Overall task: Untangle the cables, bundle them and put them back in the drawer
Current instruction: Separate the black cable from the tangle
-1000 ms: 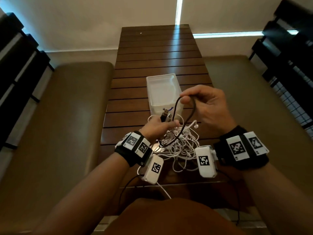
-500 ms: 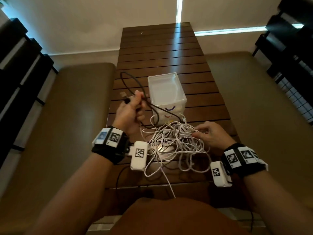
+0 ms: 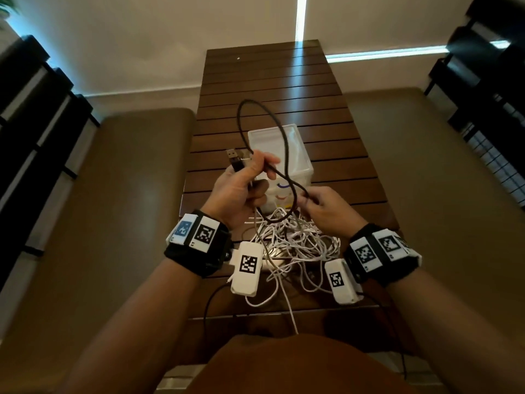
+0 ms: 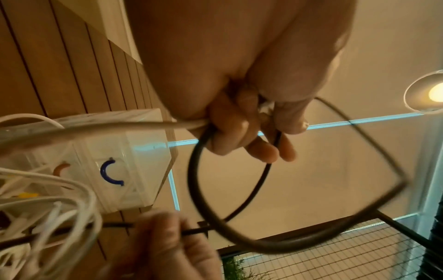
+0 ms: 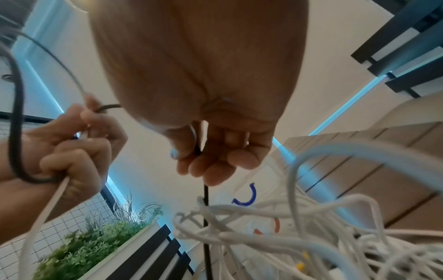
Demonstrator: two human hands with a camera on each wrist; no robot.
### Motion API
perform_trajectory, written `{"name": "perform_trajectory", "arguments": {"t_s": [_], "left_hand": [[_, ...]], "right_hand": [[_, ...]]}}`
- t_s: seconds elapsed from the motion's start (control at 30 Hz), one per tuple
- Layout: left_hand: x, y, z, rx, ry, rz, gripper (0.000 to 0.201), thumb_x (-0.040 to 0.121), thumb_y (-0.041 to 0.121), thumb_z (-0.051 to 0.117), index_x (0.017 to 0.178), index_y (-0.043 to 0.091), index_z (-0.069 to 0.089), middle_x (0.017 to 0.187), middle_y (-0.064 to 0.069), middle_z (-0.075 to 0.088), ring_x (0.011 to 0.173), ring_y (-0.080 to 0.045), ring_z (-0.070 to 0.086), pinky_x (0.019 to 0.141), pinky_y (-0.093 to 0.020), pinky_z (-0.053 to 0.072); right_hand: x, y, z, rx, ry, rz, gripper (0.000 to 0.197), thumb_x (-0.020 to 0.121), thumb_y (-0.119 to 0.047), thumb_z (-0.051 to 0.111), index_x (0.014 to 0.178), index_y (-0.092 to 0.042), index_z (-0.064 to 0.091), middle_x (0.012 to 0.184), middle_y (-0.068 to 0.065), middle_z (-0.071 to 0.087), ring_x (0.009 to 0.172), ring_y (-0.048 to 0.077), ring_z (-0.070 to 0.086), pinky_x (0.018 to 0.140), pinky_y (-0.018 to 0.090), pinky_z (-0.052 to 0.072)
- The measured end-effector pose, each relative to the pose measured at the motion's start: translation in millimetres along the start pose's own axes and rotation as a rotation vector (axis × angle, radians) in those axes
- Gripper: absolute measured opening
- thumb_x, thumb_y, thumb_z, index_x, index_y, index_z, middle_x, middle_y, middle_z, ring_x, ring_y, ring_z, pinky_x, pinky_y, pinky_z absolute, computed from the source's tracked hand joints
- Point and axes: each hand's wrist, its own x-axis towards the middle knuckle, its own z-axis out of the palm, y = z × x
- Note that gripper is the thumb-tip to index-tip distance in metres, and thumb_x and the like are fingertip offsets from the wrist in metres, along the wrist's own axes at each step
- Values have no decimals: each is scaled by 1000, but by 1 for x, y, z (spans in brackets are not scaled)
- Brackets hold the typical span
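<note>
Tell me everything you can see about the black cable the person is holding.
The black cable is thin, dark and round, matte, possibly braided. One end carries a USB plug sticking up out of the left hand, which grips the cable together with a white cable. From there it arcs up into a large open loop above the clear plastic box, comes down and is pinched by the right hand. Below that it runs down into the white cable tangle on the wooden table; its other end is hidden.
</note>
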Motion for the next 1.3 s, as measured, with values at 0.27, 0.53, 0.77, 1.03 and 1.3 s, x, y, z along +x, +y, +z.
{"name": "perform_trajectory", "arguments": {"t_s": [0.27,0.53,0.77,1.03,1.3], "left_hand": [[8,-38,-1,131,-116,-158,77,60,54,82,122,14,60,73,3,42,45,1,32,41,-13,26],[2,-56,20,530,-72,-222,23,94,10,58,107,-8,61,54,10,55,41,2,45,42,-11,35],[6,-58,6,541,5,-123,18,99,14,51,88,13,65,75,11,66,68,-1,59,69,-18,45],[-4,-31,-16,317,300,55,23,99,8,47,83,13,63,57,12,62,42,3,46,43,-10,37],[-6,-9,-22,324,221,159,22,99,3,41,85,8,57,63,17,62,45,7,49,47,-3,37]], "right_hand": [[5,-32,-25,192,-10,-153,22,101,-1,39,92,1,59,77,-14,67,67,-2,61,63,20,51],[0,-61,-49,453,51,-328,23,99,-25,44,85,-24,62,73,0,64,72,20,64,58,28,42],[-3,-11,-13,142,52,-166,31,88,-23,67,117,-21,56,83,1,57,70,9,57,63,30,51],[-19,58,2,-296,-178,156,23,83,-29,74,104,-21,69,94,-6,59,90,11,56,81,29,44],[-14,45,-23,-222,-276,264,53,79,-13,75,123,-37,56,113,-6,53,97,9,55,75,19,45]]}}
